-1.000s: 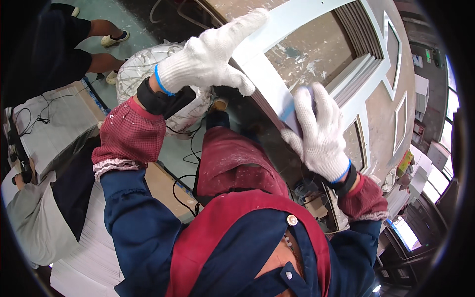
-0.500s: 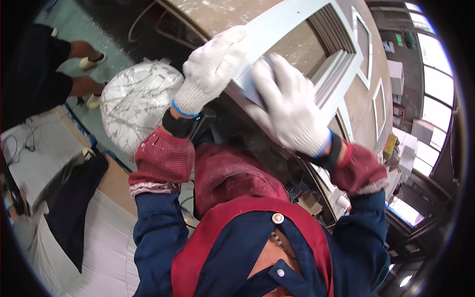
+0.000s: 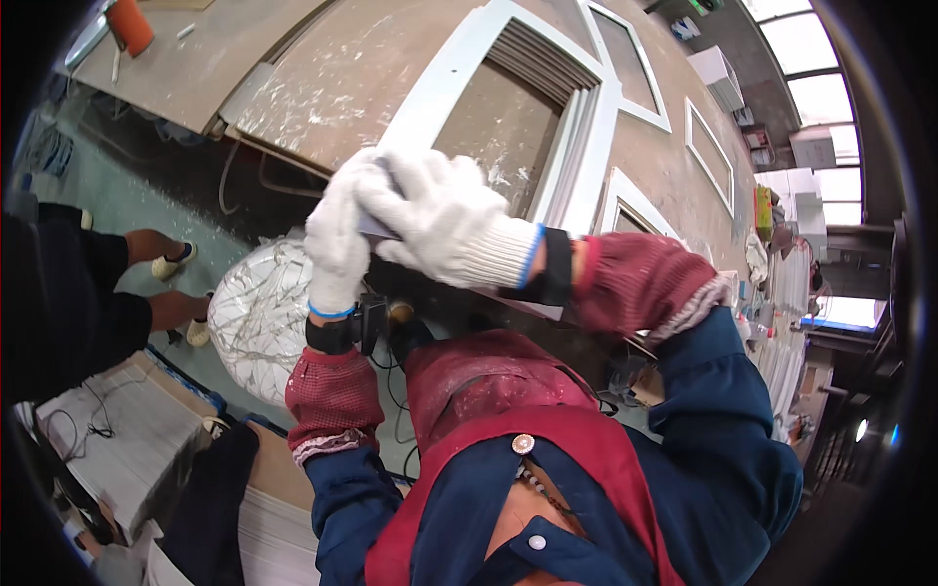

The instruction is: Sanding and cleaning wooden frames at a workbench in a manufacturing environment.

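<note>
Both my hands wear white knitted gloves and meet at the near-left corner of a pale white rectangular frame [image 3: 422, 125], the top one of a stack of several on the table. My left hand [image 3: 338, 234] is closed around that corner, its fingertips partly hidden. Right against it, my right hand [image 3: 440, 217] curls around a small blue-grey pad [image 3: 373, 227], of which only a sliver shows between the gloves. Whether the pad touches the frame's edge is hidden by my fingers.
The brown, white-smeared table [image 3: 322, 107] carries further white frames [image 3: 711, 156] to the right. A white wrapped round bundle [image 3: 259, 313] stands at my left, with a person's legs [image 3: 156, 256] beyond it. An orange cylinder [image 3: 129, 27] is at the far left.
My right hand has moved left with the pad, from the frame's near side to the corner beside my left hand. My left hand has shifted down and left. The view has turned.
</note>
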